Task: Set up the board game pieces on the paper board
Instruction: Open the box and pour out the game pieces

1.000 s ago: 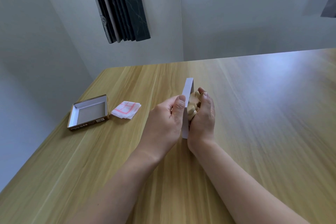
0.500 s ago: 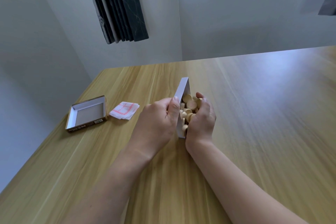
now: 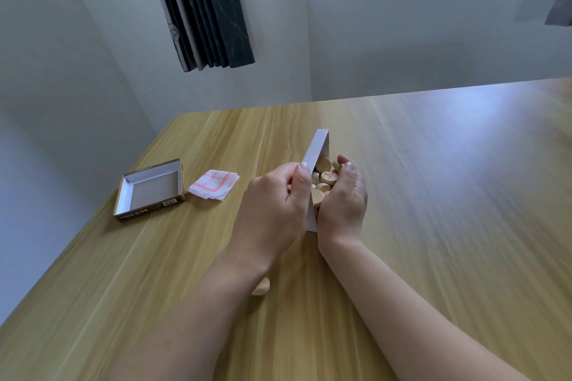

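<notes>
Two hands are engaged: the box tray (image 3: 313,161) is gripped on edge by the left hand (image 3: 275,204); wooden pieces (image 3: 323,178) are cupped by the right hand (image 3: 343,204). Tipping should be kept gradual, since one stray piece (image 3: 261,289) lies on the table (image 3: 433,195).

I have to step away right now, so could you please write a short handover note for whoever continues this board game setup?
Left hand: grips the white box tray, tipped on its side.
Right hand: cupped against the tray's open side, catching the wooden pieces spilling out.
One piece lies on the table under the left forearm.
Folded paper board sits left of the hands, beside the empty box lid.
Done: box opened, pieces being emptied.
Left: unfold the board, retrieve the stray piece, place all pieces on it.
</notes>
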Tool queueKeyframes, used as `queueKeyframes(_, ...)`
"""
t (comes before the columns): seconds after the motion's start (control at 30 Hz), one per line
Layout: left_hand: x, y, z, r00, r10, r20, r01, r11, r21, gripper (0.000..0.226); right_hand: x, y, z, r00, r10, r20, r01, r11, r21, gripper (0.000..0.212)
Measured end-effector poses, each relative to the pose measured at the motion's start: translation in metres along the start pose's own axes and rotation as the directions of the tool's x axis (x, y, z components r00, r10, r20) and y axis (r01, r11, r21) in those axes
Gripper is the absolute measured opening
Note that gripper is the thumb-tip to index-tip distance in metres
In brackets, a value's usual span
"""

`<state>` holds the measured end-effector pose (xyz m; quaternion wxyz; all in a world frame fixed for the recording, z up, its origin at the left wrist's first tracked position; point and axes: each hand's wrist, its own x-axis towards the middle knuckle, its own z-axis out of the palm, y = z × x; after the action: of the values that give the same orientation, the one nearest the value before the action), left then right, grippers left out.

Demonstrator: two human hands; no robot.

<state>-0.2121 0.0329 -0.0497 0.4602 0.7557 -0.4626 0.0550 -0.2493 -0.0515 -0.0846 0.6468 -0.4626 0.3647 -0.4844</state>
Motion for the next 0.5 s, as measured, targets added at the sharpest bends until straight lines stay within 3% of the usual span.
queueKeyframes(0.2, -0.006, -0.011, 0.008, 0.99, -0.084, -0.117, 0.072, 0.992, -0.103, 0.046, -0.002, 0.0, 0.0, 1.0, -0.015, 0.005, 0.015, 0.999, -0.039, 0.037)
queueKeyframes(0.33, -0.007, -0.011, 0.004, 0.994, -0.043, -0.099, 0.041, 0.999, -0.019, 0.056, -0.003, -0.004, -0.002, 1.0, 0.003, 0.003, -0.003, 0.998, -0.055, 0.038)
queueKeyframes(0.5, -0.002, -0.01, -0.001, 0.997, -0.03, -0.072, 0.036, 0.996, 0.079, 0.051, -0.003, -0.004, -0.001, 1.0, -0.017, -0.012, 0.016, 0.997, -0.073, 0.044)
